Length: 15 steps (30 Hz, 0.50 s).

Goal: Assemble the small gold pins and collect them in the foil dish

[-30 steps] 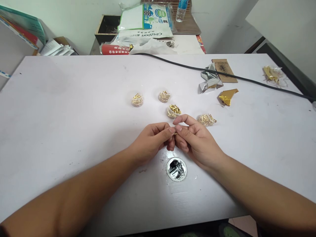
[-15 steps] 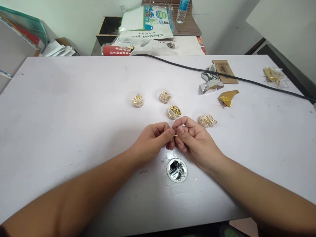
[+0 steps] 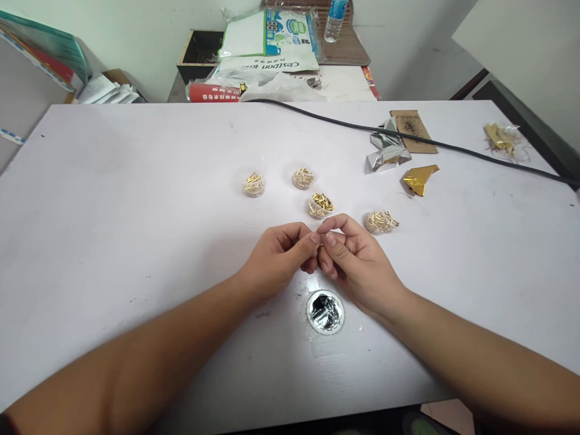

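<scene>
My left hand [image 3: 276,257] and my right hand [image 3: 356,260] meet fingertip to fingertip above the white table [image 3: 113,199]. Both are closed in a pinch on a tiny gold metal part [image 3: 321,244] that barely shows between the thumbs and forefingers. Just beyond the hands lie several small clear dishes of gold pins: one [image 3: 321,205] right in front of my fingers, one [image 3: 379,222] beside my right hand, others farther back [image 3: 302,178] and to the left [image 3: 253,184]. A round silver foil-lined dish [image 3: 325,312] sits below my hands.
A black cable [image 3: 408,138] runs across the far right of the table. Crumpled silver foil [image 3: 387,152], gold foil [image 3: 419,178], a brown card [image 3: 411,130] and a clear bag of gold pieces [image 3: 501,138] lie at the right. Papers, bags and a bottle crowd the space behind.
Both hands have stayed joined and shifted only slightly; the right forefinger has curled down closer over the pinched part.
</scene>
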Available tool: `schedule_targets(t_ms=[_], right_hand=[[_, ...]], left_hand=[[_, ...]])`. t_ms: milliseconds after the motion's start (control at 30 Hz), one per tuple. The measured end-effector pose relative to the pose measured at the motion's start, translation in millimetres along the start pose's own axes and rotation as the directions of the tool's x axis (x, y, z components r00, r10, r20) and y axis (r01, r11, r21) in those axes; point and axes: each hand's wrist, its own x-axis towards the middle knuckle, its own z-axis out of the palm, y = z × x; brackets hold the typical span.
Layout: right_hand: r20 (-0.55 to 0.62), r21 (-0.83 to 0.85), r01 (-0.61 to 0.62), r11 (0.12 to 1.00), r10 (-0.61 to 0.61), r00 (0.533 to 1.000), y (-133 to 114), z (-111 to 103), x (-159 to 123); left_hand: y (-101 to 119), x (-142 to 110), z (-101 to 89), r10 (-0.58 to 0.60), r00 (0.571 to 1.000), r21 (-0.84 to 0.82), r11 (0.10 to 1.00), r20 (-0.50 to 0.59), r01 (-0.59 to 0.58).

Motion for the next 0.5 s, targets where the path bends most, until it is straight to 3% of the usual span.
schedule_targets(t_ms=[500], right_hand=[[-0.01,0.011,-0.058,0.998,0.058,0.998,-3.9,-1.3,1.4]], left_hand=[[-0.6,0.4,-1.0,-0.026,0.999,-0.036,0.999,0.03,0.027]])
